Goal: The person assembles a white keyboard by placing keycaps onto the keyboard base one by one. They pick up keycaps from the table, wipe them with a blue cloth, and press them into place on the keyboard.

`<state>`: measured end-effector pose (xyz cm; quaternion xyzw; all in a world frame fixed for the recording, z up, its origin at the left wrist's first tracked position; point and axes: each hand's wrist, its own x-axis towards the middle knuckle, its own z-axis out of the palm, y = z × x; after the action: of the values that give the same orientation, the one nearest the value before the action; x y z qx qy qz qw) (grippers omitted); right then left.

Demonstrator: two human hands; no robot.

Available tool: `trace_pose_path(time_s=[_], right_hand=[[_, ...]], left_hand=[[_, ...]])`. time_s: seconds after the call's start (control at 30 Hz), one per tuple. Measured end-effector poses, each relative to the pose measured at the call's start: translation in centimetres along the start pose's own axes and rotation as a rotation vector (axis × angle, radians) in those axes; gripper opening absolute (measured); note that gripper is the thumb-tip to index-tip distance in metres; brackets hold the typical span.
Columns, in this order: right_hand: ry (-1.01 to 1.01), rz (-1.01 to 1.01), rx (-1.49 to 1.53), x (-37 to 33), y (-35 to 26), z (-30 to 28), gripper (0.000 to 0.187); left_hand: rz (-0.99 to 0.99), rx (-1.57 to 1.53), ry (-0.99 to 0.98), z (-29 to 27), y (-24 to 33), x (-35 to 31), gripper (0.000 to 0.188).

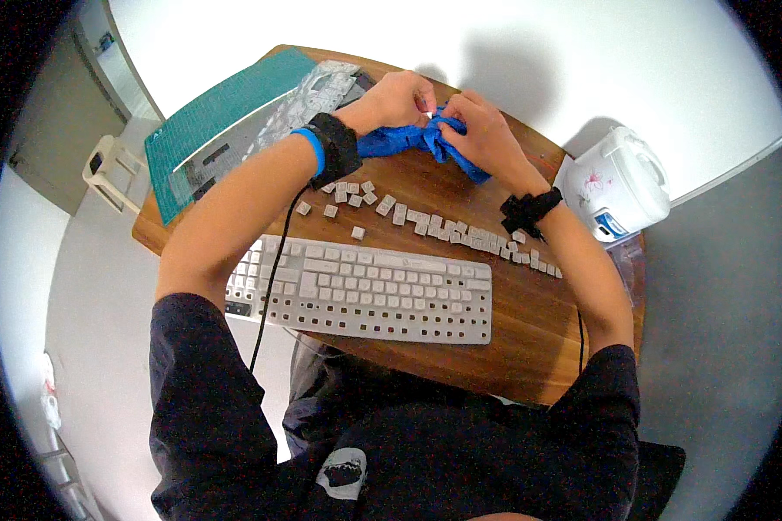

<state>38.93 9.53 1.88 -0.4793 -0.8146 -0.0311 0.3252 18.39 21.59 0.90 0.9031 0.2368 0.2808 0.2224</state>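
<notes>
Both my hands meet at the far side of the wooden table over a crumpled blue cloth point(395, 141). My left hand point(397, 97) is closed, its fingertips pinching a small white piece, seemingly a keycap point(429, 115), at the cloth's edge. My right hand point(487, 135) is closed on the bunched cloth. Nearer to me lies a white keyboard point(365, 328), with caps on some rows and bare dark sockets along its near and right parts. Loose white keycaps point(439, 227) form a rough slanting band between the keyboard and the cloth.
A green cutting mat point(169, 174) covers the table's far left, with clear plastic packaging point(300, 102) on top. At the right stands a white rice cooker point(621, 178). A black cable point(278, 260) hangs from my left wrist across the keyboard. A pale stool point(104, 174) stands beyond the left edge.
</notes>
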Motion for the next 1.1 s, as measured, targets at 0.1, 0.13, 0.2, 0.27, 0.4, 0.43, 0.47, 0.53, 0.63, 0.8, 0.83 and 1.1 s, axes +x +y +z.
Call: trace_pose_path(time_s=[0.1, 0.13, 0.2, 0.27, 0.4, 0.43, 0.47, 0.53, 0.63, 0.8, 0.83, 1.1], right_hand=[[-0.001, -0.041, 0.002, 0.1, -0.1, 0.1, 0.019], [0.006, -0.030, -0.002, -0.2, 0.3, 0.3, 0.019], [0.010, 0.029, -0.051, -0.3, 1.8, 0.5, 0.020], [0.008, 0.027, -0.087, -0.3, 1.5, 0.6, 0.019], [-0.033, 0.052, -0.144, 0.0, 2.0, 0.0, 0.022], [-0.049, 0.092, -0.145, -0.2, 2.4, 0.1, 0.025], [-0.073, 0.143, -0.160, -0.2, 1.5, -0.2, 0.025], [-0.117, 0.240, -0.190, -0.1, 0.1, -1.2, 0.024], [-0.176, 0.149, 0.033, -1.2, 4.1, -2.5, 0.023], [-0.387, 0.010, -0.024, -2.7, 8.0, -4.3, 0.025], [-0.405, -0.008, -0.007, -3.6, 9.7, -4.4, 0.026], [-0.569, 0.053, 0.166, -1.9, 11.4, -4.3, 0.026]], left_hand=[[0.146, 0.046, -0.007, 0.4, -0.9, 0.0, 0.022], [0.170, 0.076, 0.031, 0.7, -1.0, 0.0, 0.023], [0.230, 0.102, 0.092, 1.7, -0.6, 0.2, 0.024], [0.169, 0.173, -0.007, 1.2, -0.9, 0.2, 0.023], [0.250, 0.124, -0.029, 0.1, 1.0, -0.3, 0.011], [0.233, 0.090, -0.058, -0.5, 2.3, -0.8, 0.009], [0.222, 0.090, -0.060, -0.9, 2.7, -1.1, 0.009], [0.202, 0.095, -0.059, -1.5, 3.7, -1.4, 0.011], [0.126, 0.134, -0.065, -1.0, 6.0, -0.9, 0.015], [0.239, -0.166, -0.166, 4.0, 6.0, -0.3, 0.018], [0.295, -0.168, -0.186, 6.0, 7.3, 0.1, 0.017], [0.448, -0.086, -0.479, 13.2, 12.0, 1.6, 0.021]])
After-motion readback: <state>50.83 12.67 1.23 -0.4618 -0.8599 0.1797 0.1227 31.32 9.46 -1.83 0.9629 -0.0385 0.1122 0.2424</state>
